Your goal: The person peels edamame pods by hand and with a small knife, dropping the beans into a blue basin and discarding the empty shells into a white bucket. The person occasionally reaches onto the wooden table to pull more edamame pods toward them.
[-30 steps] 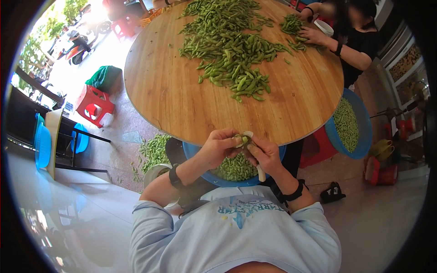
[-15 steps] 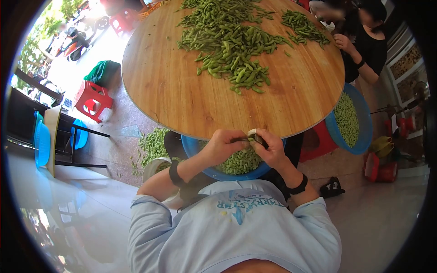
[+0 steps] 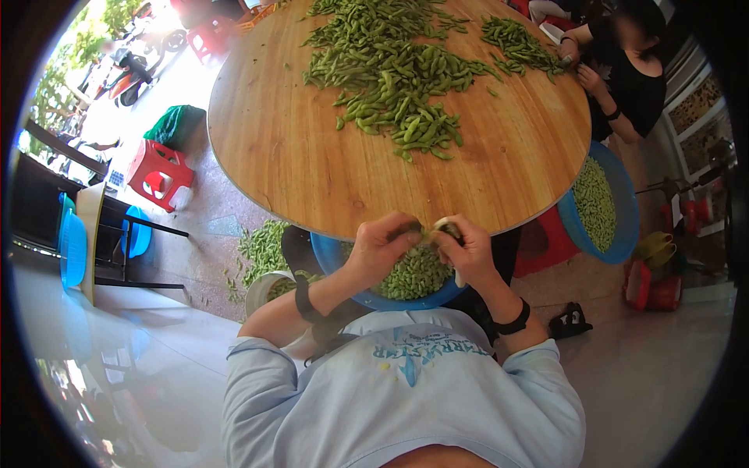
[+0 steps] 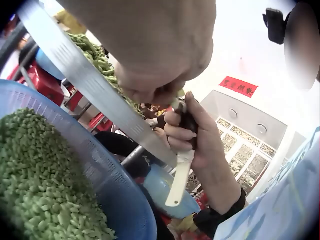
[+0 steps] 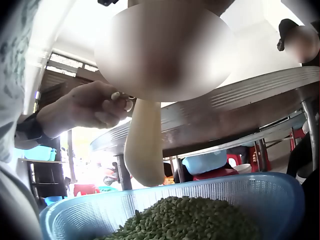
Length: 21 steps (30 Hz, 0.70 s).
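Note:
My left hand point(image 3: 381, 248) pinches a green soybean pod between thumb and fingers, mostly hidden by the fingertips. Close beside it, my right hand point(image 3: 466, 248) grips a small tool by its cream-coloured handle point(image 4: 181, 177), which sticks out below the fist with a hole at its end. Something dark lies under the right fingers; its kind is hidden. Both hands are over a blue plastic basket point(image 5: 282, 192) at the near table edge. Shelled green beans point(image 3: 413, 274) fill much of that basket.
A large pile of pods point(image 3: 390, 70) covers the far middle of the round wooden table point(image 3: 273, 156). Another person point(image 3: 632, 70) handles pods at the right. A second blue basin point(image 3: 630, 226) of beans stands right, a red stool point(image 3: 160, 173) left, and pods point(image 3: 265, 253) lie on the floor.
My hands, together half a second ago, have drawn slightly apart, and the cream handle shows again under the right hand. The other person's hands left the small pile and came together at the table edge.

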### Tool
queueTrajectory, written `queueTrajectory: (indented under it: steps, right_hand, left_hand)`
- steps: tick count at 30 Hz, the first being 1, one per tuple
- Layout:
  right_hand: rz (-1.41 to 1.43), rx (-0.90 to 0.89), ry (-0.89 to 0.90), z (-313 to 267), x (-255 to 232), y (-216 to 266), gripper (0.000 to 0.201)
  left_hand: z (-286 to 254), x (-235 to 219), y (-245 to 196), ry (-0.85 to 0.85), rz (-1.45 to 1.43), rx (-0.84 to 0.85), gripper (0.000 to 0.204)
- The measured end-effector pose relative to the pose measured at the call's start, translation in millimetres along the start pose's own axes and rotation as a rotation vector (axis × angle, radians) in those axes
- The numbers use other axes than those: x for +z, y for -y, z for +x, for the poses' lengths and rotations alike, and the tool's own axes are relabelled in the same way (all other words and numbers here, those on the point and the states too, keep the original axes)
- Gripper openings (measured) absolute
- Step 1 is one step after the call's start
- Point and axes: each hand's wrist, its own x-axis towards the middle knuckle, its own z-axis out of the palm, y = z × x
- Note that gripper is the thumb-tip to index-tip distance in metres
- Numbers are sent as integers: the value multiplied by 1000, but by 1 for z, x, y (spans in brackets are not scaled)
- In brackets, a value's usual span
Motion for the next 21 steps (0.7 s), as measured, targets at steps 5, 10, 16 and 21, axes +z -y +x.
queueTrajectory:
  steps: [5, 10, 16, 21]
  right_hand:
    - [-93, -75, -57, -5, 11, -3, 17]
    - [-207, -155, -85, -7, 21, -17, 22]
    - [-461, -295, 149, -15, 8, 2, 15]
    - [-487, -432, 181, -17, 2, 11, 19]
  left_hand:
    - [4, 11, -12, -234, -192, 33, 9]
    - [-13, 4, -24, -206, 288, 307, 17]
    - [-43, -65, -44, -484, 451, 449, 13]
    - [-87, -183, -40, -538, 1141, -69, 20]
